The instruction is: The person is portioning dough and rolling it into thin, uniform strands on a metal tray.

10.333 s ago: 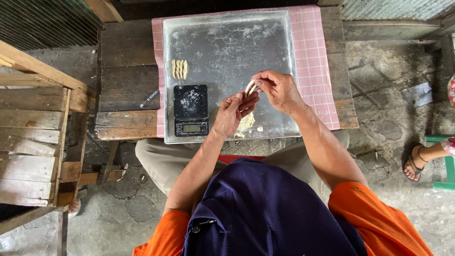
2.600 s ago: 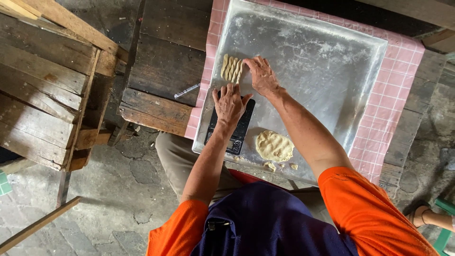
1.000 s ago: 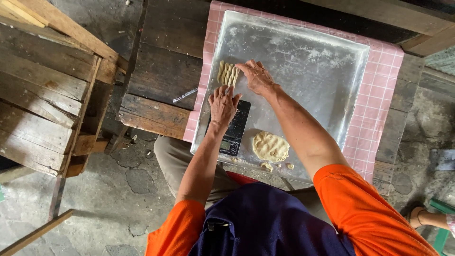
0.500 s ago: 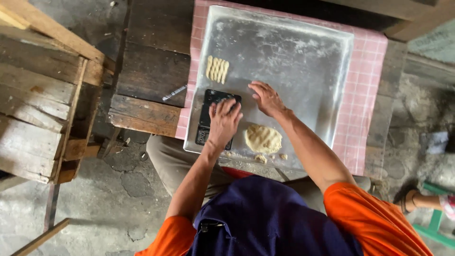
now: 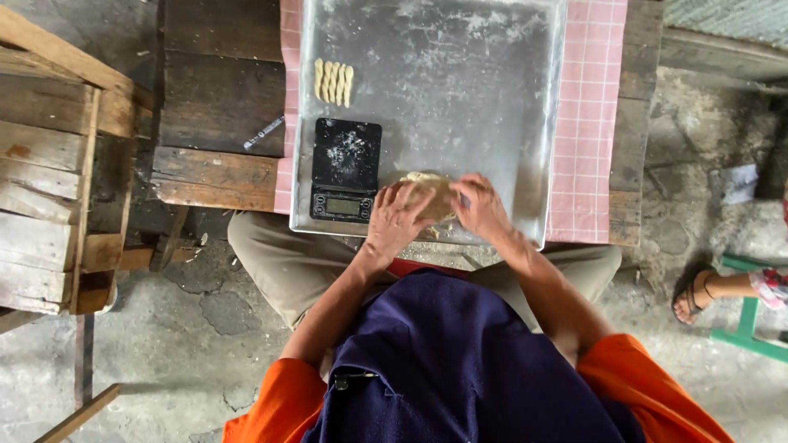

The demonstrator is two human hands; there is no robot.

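I see both hands down on a lump of pale dough (image 5: 427,190) at the near edge of a floured metal tray (image 5: 460,90). My left hand (image 5: 396,220) lies over the dough's left side with its fingers curled onto it, and my right hand (image 5: 482,209) cups the right side, fingers bent in toward the left hand. The dough sits between the two palms, touching both, and only its top edge shows past the fingers. I cannot tell whether either hand is pinching a piece off or only pressing.

Just left of my left hand a black kitchen scale (image 5: 345,170) lies flat on the tray, dusted with flour, its display toward me. Farther out past the scale, well away from both hands, a short row of twisted dough sticks (image 5: 333,81) lies side by side on the tray. The tray rests on a pink checked cloth (image 5: 587,123), which covers a dark wooden surface (image 5: 217,98). A small grey pen-like thing (image 5: 263,132) lies on the bare wood, off to the left of the scale. A stack of wooden pallets (image 5: 57,164) stands far to my left. Far to my right, another person's sandalled foot (image 5: 698,294) rests on the concrete floor beside a green stool (image 5: 751,328).
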